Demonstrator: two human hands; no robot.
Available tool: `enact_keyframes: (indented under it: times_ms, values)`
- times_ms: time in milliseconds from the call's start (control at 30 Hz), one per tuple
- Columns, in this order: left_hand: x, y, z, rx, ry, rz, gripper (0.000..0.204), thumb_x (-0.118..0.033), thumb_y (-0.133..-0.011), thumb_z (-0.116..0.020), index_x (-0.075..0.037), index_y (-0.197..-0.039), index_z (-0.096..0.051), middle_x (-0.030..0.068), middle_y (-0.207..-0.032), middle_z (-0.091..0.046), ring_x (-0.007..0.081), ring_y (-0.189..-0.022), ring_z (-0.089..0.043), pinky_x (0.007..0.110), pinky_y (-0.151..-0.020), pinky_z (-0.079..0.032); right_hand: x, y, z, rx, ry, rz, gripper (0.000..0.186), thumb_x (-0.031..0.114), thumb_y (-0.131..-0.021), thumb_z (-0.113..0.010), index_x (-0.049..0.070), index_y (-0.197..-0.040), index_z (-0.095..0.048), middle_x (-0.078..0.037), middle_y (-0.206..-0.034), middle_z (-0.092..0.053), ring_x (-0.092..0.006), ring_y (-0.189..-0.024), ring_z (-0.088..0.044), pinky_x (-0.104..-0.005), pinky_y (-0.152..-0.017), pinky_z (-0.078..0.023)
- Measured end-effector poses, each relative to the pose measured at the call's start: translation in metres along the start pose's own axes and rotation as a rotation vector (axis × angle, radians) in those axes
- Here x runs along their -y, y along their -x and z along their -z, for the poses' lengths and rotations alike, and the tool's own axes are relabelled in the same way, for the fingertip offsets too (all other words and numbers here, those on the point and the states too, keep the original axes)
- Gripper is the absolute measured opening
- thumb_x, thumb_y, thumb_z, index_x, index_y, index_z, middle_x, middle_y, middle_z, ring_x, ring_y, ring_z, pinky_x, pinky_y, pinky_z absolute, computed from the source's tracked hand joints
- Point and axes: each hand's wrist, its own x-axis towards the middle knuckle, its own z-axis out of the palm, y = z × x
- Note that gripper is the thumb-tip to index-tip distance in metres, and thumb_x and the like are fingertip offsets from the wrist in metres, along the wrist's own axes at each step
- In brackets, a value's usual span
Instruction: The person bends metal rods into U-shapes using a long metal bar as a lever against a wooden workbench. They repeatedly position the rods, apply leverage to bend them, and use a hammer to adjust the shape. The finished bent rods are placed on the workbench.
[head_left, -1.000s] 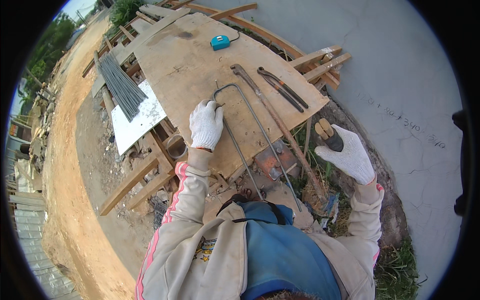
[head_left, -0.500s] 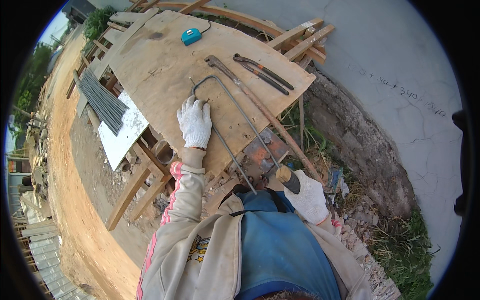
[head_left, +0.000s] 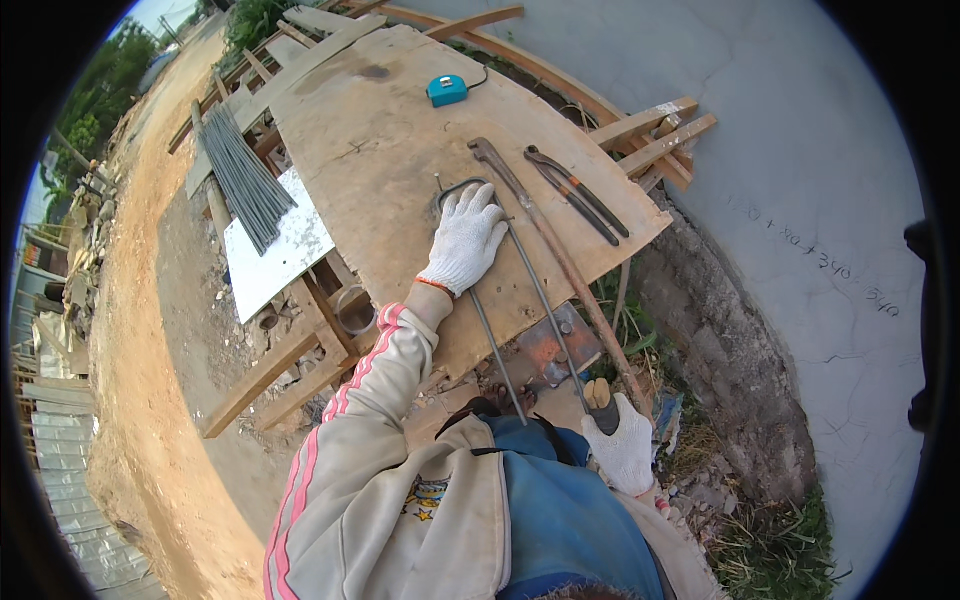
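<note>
A thin bent steel rod [head_left: 530, 268] lies over the near part of a plywood board [head_left: 400, 130], its two legs reaching past the near edge toward me. My left hand [head_left: 466, 240], in a white knit glove, is palm down on the rod's bend, fingers curled over it and hiding part of it. A nail [head_left: 437, 180] stands beside the bend. My gloved right hand [head_left: 622, 448] is closed around the right leg's near end, where a tan and dark grey piece [head_left: 602, 402] shows at the grip; its exact kind is unclear. A long rusty bar [head_left: 550, 240] lies right of the rod.
Black-handled pincers [head_left: 577, 195] lie at the board's right, a teal tape measure [head_left: 447, 91] at its far end. A bundle of steel rods [head_left: 245, 175] rests on the left by a white panel [head_left: 275, 245]. Timber legs [head_left: 262, 380] jut out left; a grey wall [head_left: 780, 120] stands right.
My left hand has slid from beside the rod's left leg onto its bend. The right hand still grips the right leg. The whole view has shifted, with the board now farther right.
</note>
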Motion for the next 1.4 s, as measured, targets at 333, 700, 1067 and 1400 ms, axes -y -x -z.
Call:
enact_keyframes:
  times_ms: [333,700,1067,1400]
  values:
    - [0.013,-0.017,-0.004,0.117,0.083,-0.003,0.03,-0.024,-0.104,-0.06,0.001,-0.12,-0.067,0.0175,-0.149,-0.06,0.0417,-0.143,-0.049,0.05,-0.121,-0.04,0.006,-0.007,0.009,0.116,-0.109,-0.049,0.024,0.015,-0.087,-0.079,0.001,-0.103,-0.066,-0.015,-0.08,-0.069,-0.0311,-0.073,-0.07,-0.0402,-0.072,-0.055]
    - [0.022,-0.022,-0.007,-0.18,0.363,0.24,0.023,-0.025,-0.1,-0.069,-0.007,-0.11,-0.077,0.0183,-0.119,-0.068,0.0386,-0.116,-0.064,0.046,-0.101,-0.052,0.054,-0.014,0.065,-0.048,-0.191,-0.123,0.029,0.012,-0.092,-0.079,-0.001,-0.113,-0.064,-0.006,-0.09,-0.07,-0.0135,-0.076,-0.06,-0.0305,-0.074,-0.053]
    - [0.02,-0.035,-0.018,-0.05,0.242,-0.013,0.022,-0.023,-0.099,-0.068,-0.005,-0.11,-0.076,0.0162,-0.123,-0.067,0.0382,-0.121,-0.062,0.047,-0.103,-0.052,0.097,-0.013,0.21,-0.171,-0.853,0.561,0.084,0.055,-0.084,-0.09,0.004,-0.136,-0.049,-0.012,-0.095,-0.057,-0.0247,-0.068,-0.065,-0.0354,-0.058,-0.058]
    - [0.025,-0.04,-0.013,-0.07,0.365,0.064,0.022,-0.024,-0.098,-0.068,-0.007,-0.108,-0.078,0.0148,-0.119,-0.069,0.0379,-0.117,-0.064,0.047,-0.1,-0.053,0.087,-0.082,0.211,-0.652,-0.099,0.461,0.054,0.024,-0.096,-0.08,-0.002,-0.139,-0.059,-0.006,-0.102,-0.064,-0.0106,-0.082,-0.055,-0.0273,-0.075,-0.046]
